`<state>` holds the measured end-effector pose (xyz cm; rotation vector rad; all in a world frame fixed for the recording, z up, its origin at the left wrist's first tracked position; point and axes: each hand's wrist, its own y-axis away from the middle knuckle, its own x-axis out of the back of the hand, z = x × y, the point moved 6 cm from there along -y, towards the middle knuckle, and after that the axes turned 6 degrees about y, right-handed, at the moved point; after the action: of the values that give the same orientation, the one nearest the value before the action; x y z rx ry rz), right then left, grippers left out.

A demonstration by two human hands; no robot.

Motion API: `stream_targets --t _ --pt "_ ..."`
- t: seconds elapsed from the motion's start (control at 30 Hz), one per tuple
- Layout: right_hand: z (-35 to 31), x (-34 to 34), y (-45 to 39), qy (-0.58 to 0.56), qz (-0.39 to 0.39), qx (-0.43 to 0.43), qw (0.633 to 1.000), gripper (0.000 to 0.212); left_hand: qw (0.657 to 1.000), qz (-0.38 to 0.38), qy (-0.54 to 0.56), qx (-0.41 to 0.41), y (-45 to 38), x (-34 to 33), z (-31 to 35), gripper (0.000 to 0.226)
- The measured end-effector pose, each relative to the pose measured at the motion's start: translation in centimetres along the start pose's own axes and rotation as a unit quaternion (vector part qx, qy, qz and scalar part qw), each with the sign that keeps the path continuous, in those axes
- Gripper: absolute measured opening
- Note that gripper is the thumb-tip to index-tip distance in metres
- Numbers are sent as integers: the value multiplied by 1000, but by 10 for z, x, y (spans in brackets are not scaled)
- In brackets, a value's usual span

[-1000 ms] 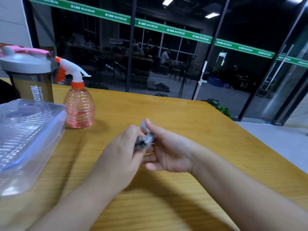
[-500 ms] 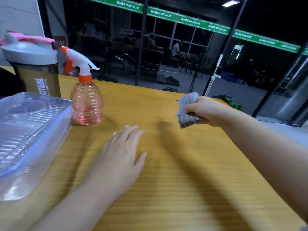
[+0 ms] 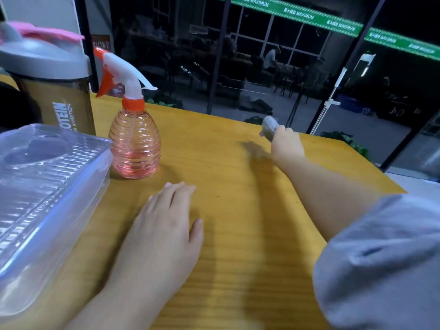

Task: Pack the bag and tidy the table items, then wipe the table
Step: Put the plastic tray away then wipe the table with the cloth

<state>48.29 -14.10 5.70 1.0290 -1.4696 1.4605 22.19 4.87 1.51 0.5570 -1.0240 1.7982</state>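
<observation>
My right hand (image 3: pixel 287 145) reaches out toward the far edge of the wooden table (image 3: pixel 238 234) and grips a small folded grey cloth (image 3: pixel 269 127), which sticks out beyond my fingers just above the tabletop. My left hand (image 3: pixel 166 220) lies flat, palm down, on the table in the near middle, fingers straight and holding nothing.
A pink spray bottle (image 3: pixel 134 141) with a white and orange trigger stands left of centre. Behind it is a shaker bottle (image 3: pixel 51 86) with a grey lid. A clear plastic lidded box (image 3: pixel 40 198) fills the near left. The table's far edge meets a glass wall.
A second ago both hands held the cloth together. My left hand let go and came to rest flat on the table; my right hand carried the cloth away toward the far edge.
</observation>
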Motion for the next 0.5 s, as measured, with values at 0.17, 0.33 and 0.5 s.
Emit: stream_targets --t 0.17,0.33,0.5 --pt "-25 -44 -5 5 -97 3 995 34 1000 23 9 8 -2 4 -4 49" --pt "-29 -47 -2 -42 -128 27 991 44 1000 24 9 -2 -1 2 -2 47" --pt "-23 -30 32 -80 -172 129 973 44 1000 20 14 2 -1 2 0 48"
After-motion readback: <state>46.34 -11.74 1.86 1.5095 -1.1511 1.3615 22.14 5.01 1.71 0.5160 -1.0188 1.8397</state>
